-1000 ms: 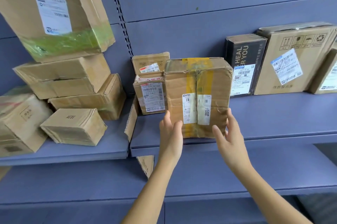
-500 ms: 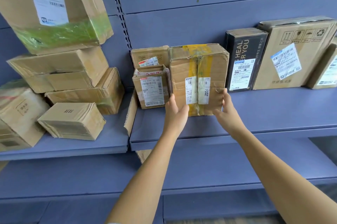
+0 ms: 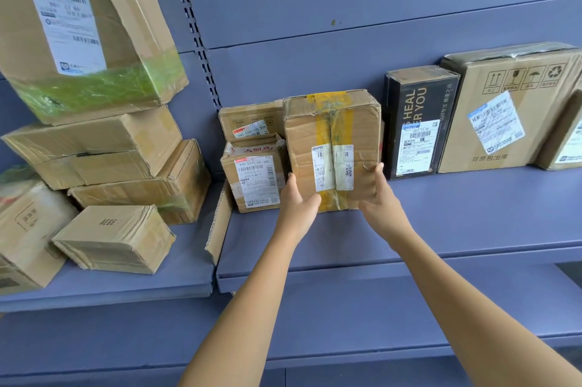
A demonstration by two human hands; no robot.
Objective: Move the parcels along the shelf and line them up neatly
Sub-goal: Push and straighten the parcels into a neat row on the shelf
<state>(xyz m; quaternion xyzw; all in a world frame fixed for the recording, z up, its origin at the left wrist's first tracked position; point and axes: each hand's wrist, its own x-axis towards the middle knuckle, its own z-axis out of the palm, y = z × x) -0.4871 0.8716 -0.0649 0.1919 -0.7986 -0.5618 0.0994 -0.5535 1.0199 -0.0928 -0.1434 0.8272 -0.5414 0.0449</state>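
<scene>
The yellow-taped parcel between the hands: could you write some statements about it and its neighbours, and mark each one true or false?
1. The left hand and right hand touch the yellow-taped parcel on opposite sides. True.
2. The black box stands left of this parcel. False: it stands on its right.
3. A small labelled parcel stands just left of it. True.
4. The parcel carries no label. False: white labels are on its front.

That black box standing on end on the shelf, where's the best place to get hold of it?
Probably by its top end, coming from the front and above. The black box stands upright with the large carton tight against its right side. Its top and front face are free, and only a slim gap shows toward the yellow-taped parcel on its left.
</scene>
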